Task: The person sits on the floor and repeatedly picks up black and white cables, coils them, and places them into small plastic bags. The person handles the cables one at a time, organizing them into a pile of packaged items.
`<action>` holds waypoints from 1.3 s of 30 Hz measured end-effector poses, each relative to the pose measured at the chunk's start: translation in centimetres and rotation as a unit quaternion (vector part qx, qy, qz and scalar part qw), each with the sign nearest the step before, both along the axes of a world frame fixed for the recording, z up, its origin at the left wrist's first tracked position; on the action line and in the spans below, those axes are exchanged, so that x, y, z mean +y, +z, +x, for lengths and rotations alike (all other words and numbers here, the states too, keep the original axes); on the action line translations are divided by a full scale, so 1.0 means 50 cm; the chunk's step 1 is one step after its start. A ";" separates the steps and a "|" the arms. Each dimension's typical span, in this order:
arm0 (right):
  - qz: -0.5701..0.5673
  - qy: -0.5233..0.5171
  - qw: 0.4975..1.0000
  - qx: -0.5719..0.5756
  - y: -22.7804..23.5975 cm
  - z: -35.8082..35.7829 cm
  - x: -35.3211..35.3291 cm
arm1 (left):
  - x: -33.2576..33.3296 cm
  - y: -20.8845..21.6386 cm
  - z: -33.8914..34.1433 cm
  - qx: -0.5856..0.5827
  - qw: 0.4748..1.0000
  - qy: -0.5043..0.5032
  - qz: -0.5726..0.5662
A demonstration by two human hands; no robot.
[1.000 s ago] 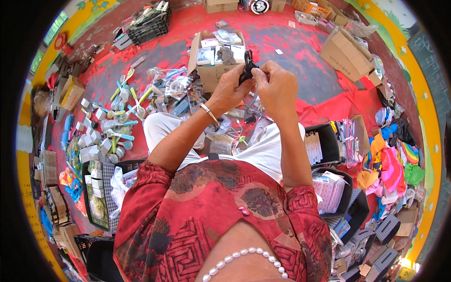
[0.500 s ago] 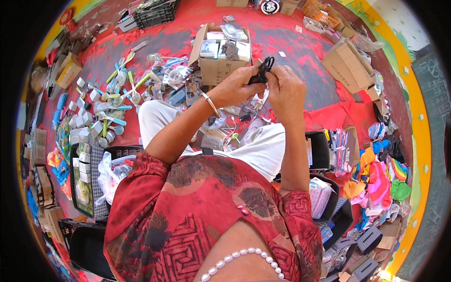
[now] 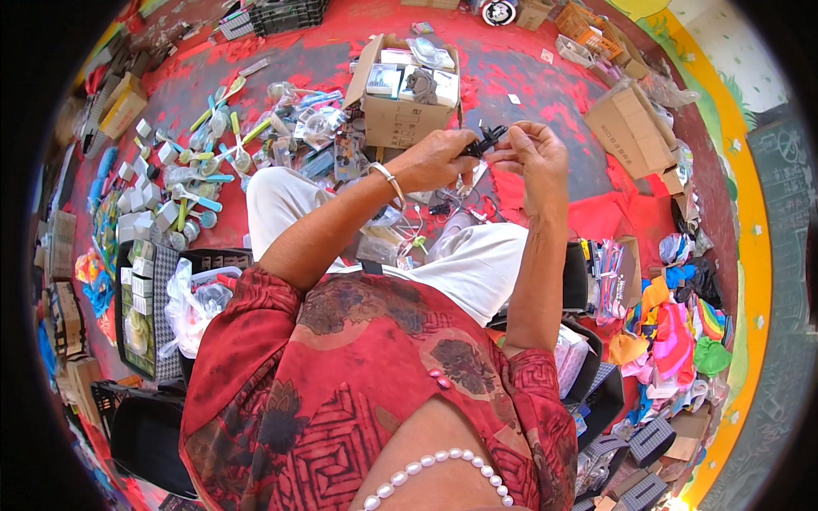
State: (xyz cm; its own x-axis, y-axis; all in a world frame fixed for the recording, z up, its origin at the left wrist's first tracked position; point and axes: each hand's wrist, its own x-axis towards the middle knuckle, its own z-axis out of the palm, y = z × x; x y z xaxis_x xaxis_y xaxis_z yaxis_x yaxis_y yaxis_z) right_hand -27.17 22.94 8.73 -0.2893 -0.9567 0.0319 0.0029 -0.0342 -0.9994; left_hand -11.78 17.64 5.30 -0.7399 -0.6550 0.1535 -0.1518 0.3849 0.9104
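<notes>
Lowered slightly, both hands [image 3: 490, 153] pinch the small black part [image 3: 482, 140], its length running left-right

**Red floor crowded with boxes and wares**

A worn red floor [image 3: 528, 77] with grey scuffed patches fills the upper frame under bright daylight. A yellow band [image 3: 754, 247] curves down the right edge beside a green painted wall [image 3: 797, 170]. Cardboard boxes [image 3: 635, 128] sit at upper right, a black crate [image 3: 285, 13] at top, and coloured cloth [image 3: 673, 328] lies heaped at right.
</notes>
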 end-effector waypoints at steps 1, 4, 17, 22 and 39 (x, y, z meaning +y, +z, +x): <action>-0.017 0.037 0.999 0.007 0.003 -0.002 0.002 | 0.000 0.000 -0.001 -0.011 1.000 -0.019 0.008; -0.023 0.084 0.994 0.069 0.014 -0.009 0.003 | -0.003 -0.004 -0.004 -0.029 0.999 -0.012 0.029; -0.085 -0.023 0.976 0.201 0.040 -0.043 -0.050 | 0.002 -0.013 0.014 0.079 0.969 -0.141 0.188; -0.042 -0.069 0.993 0.084 0.009 -0.057 -0.057 | 0.012 -0.031 0.016 0.071 0.969 -0.131 0.195; 0.014 0.197 0.963 -0.181 -0.136 0.014 -0.075 | -0.065 -0.093 0.046 0.090 0.884 -0.216 0.404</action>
State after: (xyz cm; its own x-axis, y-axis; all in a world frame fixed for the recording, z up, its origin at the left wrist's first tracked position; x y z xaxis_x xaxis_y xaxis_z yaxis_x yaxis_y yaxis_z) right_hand -26.45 19.18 1.94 0.1088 -0.9936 -0.0311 0.3586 0.0684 -0.9310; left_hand -9.48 14.40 0.66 -0.9593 -0.2664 -0.0939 0.0263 -0.4154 0.9093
